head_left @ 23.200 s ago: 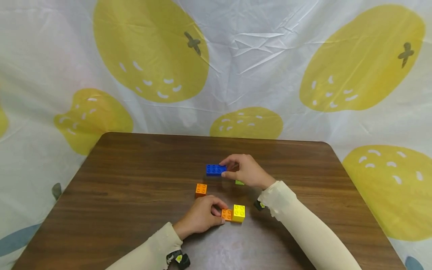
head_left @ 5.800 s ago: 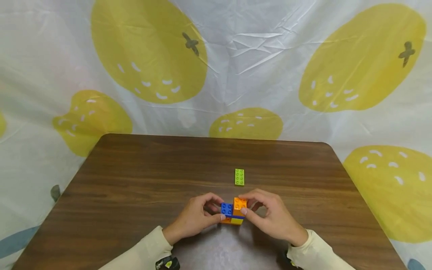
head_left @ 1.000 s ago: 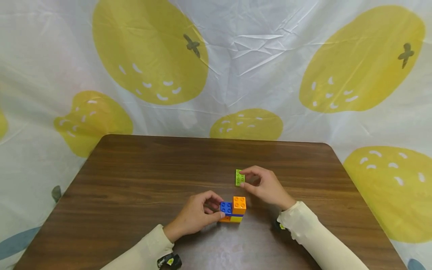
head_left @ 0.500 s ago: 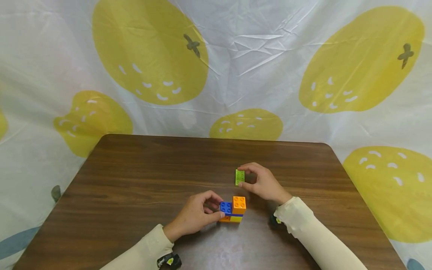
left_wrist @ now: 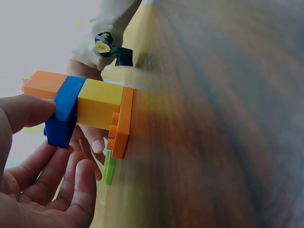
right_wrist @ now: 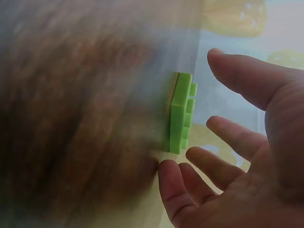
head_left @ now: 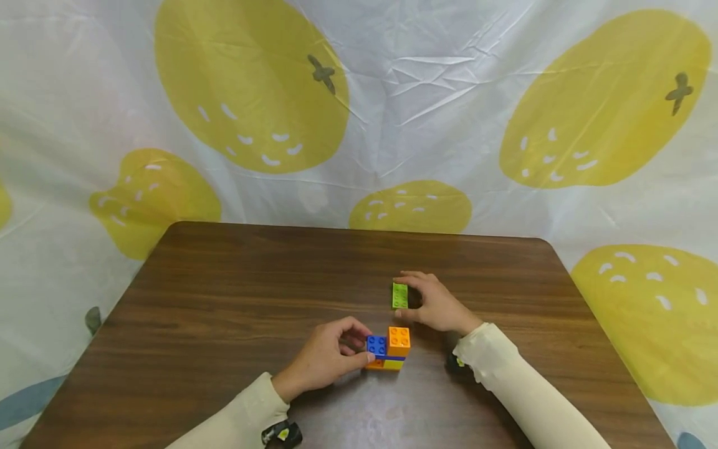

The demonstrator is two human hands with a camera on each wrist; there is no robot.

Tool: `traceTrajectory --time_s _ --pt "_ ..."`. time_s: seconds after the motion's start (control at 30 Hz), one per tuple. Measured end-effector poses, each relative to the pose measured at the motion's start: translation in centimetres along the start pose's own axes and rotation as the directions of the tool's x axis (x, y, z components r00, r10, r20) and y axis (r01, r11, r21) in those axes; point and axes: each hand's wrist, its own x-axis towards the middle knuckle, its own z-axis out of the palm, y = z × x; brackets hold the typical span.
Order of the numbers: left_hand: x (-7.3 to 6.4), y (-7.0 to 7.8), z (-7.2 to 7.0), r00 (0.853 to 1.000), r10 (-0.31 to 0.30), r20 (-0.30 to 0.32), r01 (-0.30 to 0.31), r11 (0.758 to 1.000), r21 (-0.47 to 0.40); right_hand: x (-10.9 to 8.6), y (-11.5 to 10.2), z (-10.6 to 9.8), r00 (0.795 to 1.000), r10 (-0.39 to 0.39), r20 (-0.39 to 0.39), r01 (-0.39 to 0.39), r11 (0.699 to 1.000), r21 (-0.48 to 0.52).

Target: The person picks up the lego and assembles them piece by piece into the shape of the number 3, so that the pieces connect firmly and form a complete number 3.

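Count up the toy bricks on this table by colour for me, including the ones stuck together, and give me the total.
Orange: 2, the upper orange brick and the thin orange base brick
Blue: 1, the blue brick
Yellow: 1, the yellow brick
Green: 1, the separate green brick
Total: 5

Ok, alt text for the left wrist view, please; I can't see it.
The left hand pinches the blue brick in a stack shown sideways: orange brick, blue, yellow brick, then thin orange brick nearest the table. Beyond the stack, the right hand is beside a flat green brick.
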Motion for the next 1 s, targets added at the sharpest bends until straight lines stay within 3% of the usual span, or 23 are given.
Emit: traceTrajectory --time_s 0.37,0.63,1.0 --pt "0.08 0.03 -0.01 1.000 0.009 0.006 -0.009 1.000 0.003 0.25 0.19 0.06 0.999 0.002 0.035 0.000 0.998 -0.062" --pt "0.07 0.02 -0.02 1.000 0.008 0.001 -0.008 1.000 -0.004 0.27 0.41 0.02 0.999 -0.039 0.020 0.041 0.996 -0.079" --pt "0.06 -0.11 0.15 1.000 0.000 0.002 0.000 1.000 -0.011 0.43 0.57 0.04 0.999 0.022 0.043 -0.020 0.999 -0.050"
